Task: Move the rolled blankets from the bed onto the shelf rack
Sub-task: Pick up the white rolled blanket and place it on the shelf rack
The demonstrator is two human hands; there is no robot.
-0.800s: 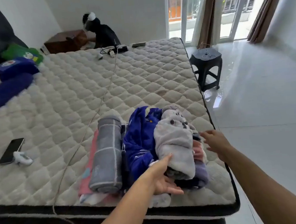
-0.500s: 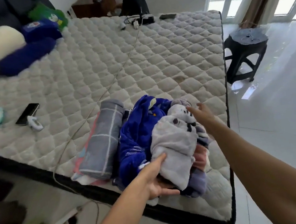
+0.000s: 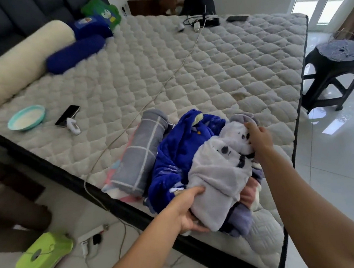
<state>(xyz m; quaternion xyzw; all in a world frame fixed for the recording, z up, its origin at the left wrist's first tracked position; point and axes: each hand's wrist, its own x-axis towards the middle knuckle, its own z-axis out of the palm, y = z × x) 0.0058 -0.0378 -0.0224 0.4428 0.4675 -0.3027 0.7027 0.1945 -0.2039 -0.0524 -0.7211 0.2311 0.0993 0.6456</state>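
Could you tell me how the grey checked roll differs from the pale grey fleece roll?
The grey checked roll is tightly rolled with white lines; the pale grey fleece roll is looser, plush, with dark spots. The checked one lies untouched; the left hand and right hand grip the fleece one. Both lie on the mattress.

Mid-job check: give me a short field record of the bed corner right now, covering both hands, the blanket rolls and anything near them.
left hand: grip on the near end of the pale grey plush roll
right hand: on the roll's far end
roll state: resting on the pile, not clearly lifted
other rolls: blue plush blanket in the middle, grey checked roll at left
nearby: charging cable beside the checked roll, phone further left
shelf rack: not in view
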